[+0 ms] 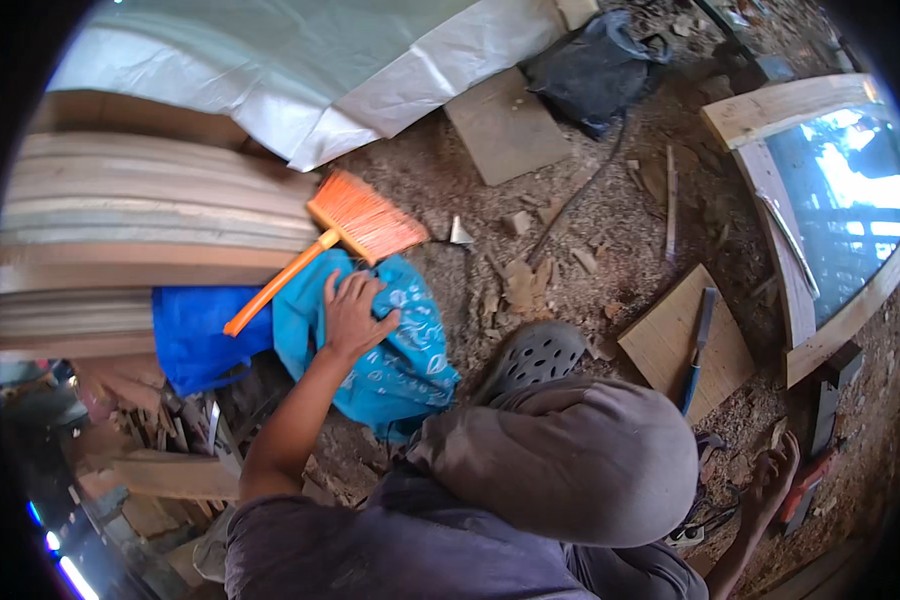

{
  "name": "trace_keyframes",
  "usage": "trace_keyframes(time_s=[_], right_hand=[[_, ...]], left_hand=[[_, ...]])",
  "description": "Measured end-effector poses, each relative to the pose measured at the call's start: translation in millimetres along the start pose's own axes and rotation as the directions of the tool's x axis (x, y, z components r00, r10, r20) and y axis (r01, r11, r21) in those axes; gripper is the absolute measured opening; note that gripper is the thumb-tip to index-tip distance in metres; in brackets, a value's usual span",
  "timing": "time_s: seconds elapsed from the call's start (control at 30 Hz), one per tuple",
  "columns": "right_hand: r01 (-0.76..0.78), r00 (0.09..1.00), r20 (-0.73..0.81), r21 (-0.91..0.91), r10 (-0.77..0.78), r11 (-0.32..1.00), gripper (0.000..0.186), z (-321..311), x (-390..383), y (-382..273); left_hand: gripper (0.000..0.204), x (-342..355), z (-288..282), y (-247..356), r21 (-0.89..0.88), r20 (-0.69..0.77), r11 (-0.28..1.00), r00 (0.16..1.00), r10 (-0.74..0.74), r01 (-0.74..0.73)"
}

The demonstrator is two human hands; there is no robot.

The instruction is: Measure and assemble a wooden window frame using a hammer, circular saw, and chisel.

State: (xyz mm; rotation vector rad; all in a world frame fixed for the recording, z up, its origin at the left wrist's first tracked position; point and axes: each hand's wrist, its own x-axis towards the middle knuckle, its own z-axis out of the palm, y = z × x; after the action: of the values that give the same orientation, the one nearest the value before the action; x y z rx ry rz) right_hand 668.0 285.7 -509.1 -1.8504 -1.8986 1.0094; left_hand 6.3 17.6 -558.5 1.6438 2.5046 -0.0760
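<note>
My left hand (358, 310) rests on a teal cloth (410, 370) with a white pattern, its fingers apart. An orange broom (270, 295) lies just beside it, across the cloth's edge and a blue bag (202, 350). My right hand (770, 475) is low at the right with fingers loosely apart, seemingly holding nothing. It is beside a red-handled tool (808, 480) and a dark metal bar (825, 420). A black power cord and a socket strip (690, 535) lie near my right forearm, partly hidden by my bent knee.
Stacked planks (120, 210) fill the left. A white sheet (360, 90), black bag (590, 70) and flat board (505, 125) are at the back. At right, a wood-framed glass pane (835, 210) lies near a board (660, 340) bearing a narrow tool (700, 350). Sawdust and offcuts cover the ground.
</note>
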Motion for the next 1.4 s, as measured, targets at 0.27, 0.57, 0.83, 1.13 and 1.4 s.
trace_keyframes(time_s=[0.27,0.57,0.83,1.13,1.4], right_hand=[[-0.060,0.997,0.038,-0.008,0.060,0.998,0.047,12.4,3.7,-15.0],[-0.088,0.990,0.118,0.045,0.082,0.995,0.046,27.6,10.6,-20.8],[-0.089,0.990,0.114,0.074,0.081,0.993,0.044,16.0,7.8,10.7],[-0.052,0.972,0.230,0.051,0.039,0.997,0.047,14.8,29.5,28.8],[-0.012,0.994,0.110,0.095,0.001,0.995,0.040,25.5,37.2,-18.8]], left_hand=[[0.049,8.4,5.3,0.9,0.046,-0.024,0.999,0.999,0.024,-0.023],[0.047,42.3,6.6,17.7,0.153,0.088,0.988,0.995,-0.040,0.026],[0.053,-3.5,2.6,6.2,0.074,-0.001,0.996,0.999,-0.040,0.040],[0.054,23.9,-6.6,20.7,0.152,0.049,0.988,0.998,-0.044,0.036],[0.033,17.2,-65.6,-42.3,0.529,-0.100,0.799,0.956,-0.276,0.285]])
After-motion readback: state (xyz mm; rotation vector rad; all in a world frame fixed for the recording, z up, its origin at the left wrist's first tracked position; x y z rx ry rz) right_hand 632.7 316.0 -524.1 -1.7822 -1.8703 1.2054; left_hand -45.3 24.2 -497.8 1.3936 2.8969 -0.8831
